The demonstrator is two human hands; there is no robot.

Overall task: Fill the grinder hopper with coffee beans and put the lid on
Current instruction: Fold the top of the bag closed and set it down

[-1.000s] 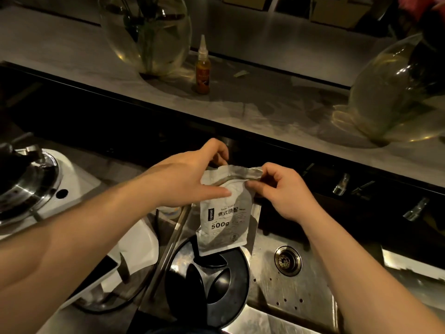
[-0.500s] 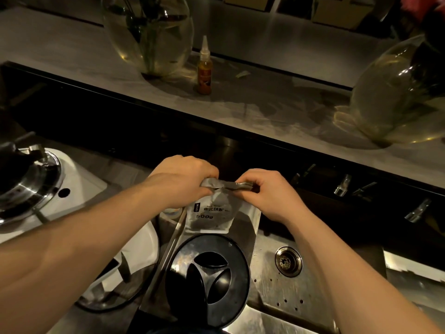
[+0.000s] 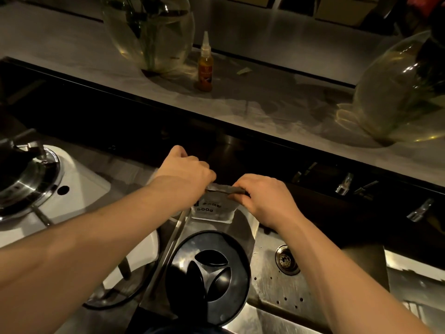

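A white 500 g coffee bean bag stands just behind the black round grinder hopper lid, which shows a three-lobed pattern. My left hand pinches the left end of the bag's top edge. My right hand pinches the right end of that edge. The strip between the two hands lies flat and stretched. The bag's upper half is hidden under my hands. I cannot see any beans.
A white machine with a chrome ring sits at left. A steel sink with a drain lies at right. On the raised counter behind stand two glass vases and a small amber bottle.
The bag has come down from held-up and facing me to low behind the hopper lid. Both hands moved down and closed onto its top edge.
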